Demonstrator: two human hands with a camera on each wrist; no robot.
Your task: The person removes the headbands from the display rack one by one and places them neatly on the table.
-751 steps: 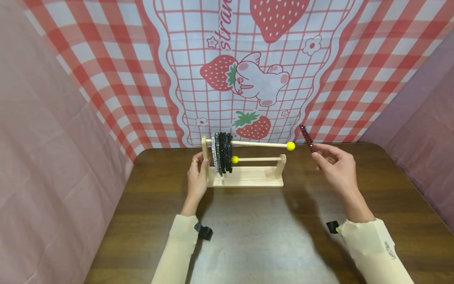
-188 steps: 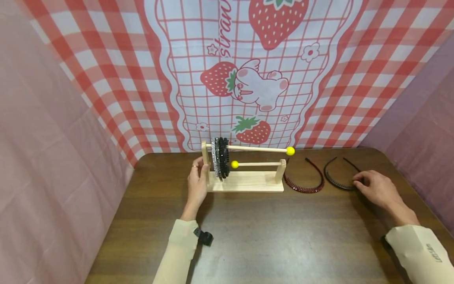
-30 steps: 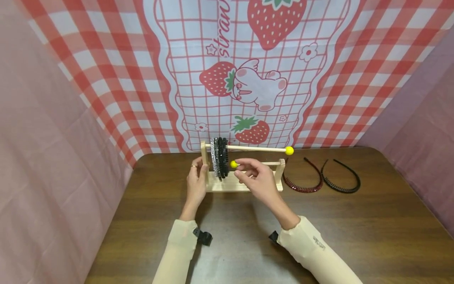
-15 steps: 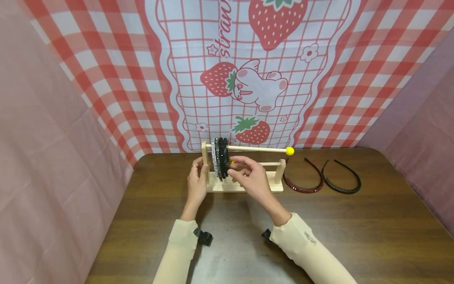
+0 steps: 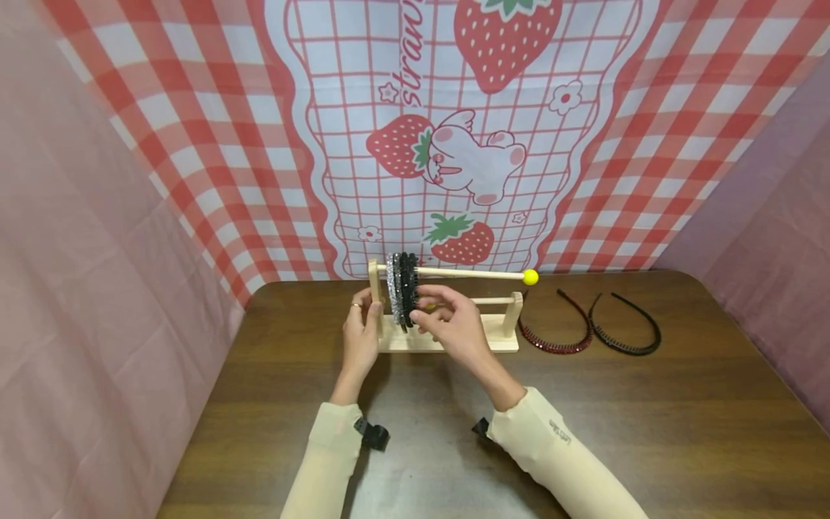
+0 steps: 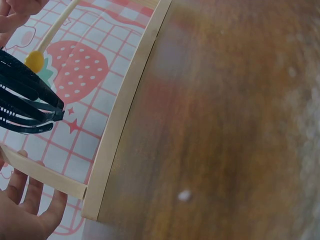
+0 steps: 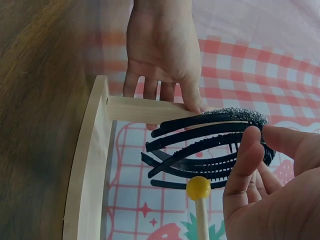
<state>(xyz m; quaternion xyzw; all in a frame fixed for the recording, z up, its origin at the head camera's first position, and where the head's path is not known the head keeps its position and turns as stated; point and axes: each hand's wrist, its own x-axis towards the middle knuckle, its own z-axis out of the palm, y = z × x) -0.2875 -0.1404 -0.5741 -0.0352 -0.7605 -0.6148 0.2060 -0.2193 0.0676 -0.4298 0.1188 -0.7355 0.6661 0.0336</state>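
A wooden stand [image 5: 499, 334] has several headbands [image 5: 403, 288] hanging on its upper rod [image 5: 476, 273]. The leftmost headband is silver and glittery [image 7: 237, 114]; the others are dark, and some have comb teeth. My left hand [image 5: 361, 331] grips the stand's left post [image 7: 145, 106], with the thumb in front and the fingers behind. Thumb and index finger of my right hand [image 5: 457, 324] reach the outermost black headband, with a gap between their tips. Whether they press on it is hard to see. The right hand partly hides the lower rod [image 5: 499, 300] and its yellow ball [image 7: 198, 188].
On the brown table [image 5: 681, 411], right of the stand, lie a dark red toothed headband [image 5: 560, 348] and a black one [image 5: 653, 328] close beside it. A yellow ball [image 5: 531, 277] caps the upper rod. A strawberry-print cloth [image 5: 467, 166] hangs behind.
Since 25 seconds ago, the red headband held then lies on the table with a black one, and fewer hang on the rod. Lately my right hand moved left to the headbands; the left stayed.
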